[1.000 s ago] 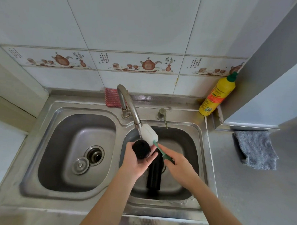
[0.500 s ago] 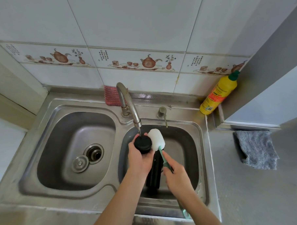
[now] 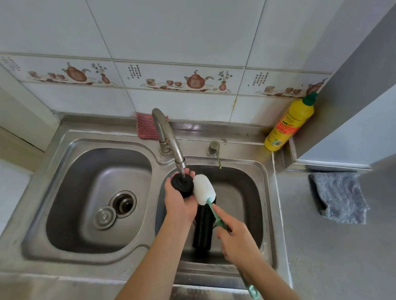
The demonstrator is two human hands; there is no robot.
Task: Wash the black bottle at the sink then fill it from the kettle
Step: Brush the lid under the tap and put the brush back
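Sink (image 3: 271, 192) of stainless steel, double-basin, set against a white tiled wall with a teapot-pattern border; I take its faucet (image 3: 169, 137) as my landmark. Left of the faucet, the left basin holds a drain (image 3: 124, 204) and a loose metal plug (image 3: 104, 217). Behind the faucet a red scrubbing cloth (image 3: 145, 128) leans on the wall. Far right of it stands a yellow detergent bottle (image 3: 290, 123), and beyond that a grey rag (image 3: 339, 197) lies on the counter. Directly under the faucet spout, in a thin stream of water, I see a round black cap-like piece (image 3: 182, 184) gripped by my left hand (image 3: 179, 202), fingers curled around it from below. Just below the faucet, in the right basin, the black bottle (image 3: 203, 226) lies partly hidden between both hands, touching neither as far as I can tell. My right hand (image 3: 236, 241) grips the green handle of a bottle brush (image 3: 203, 190), whose white sponge head touches the black piece.
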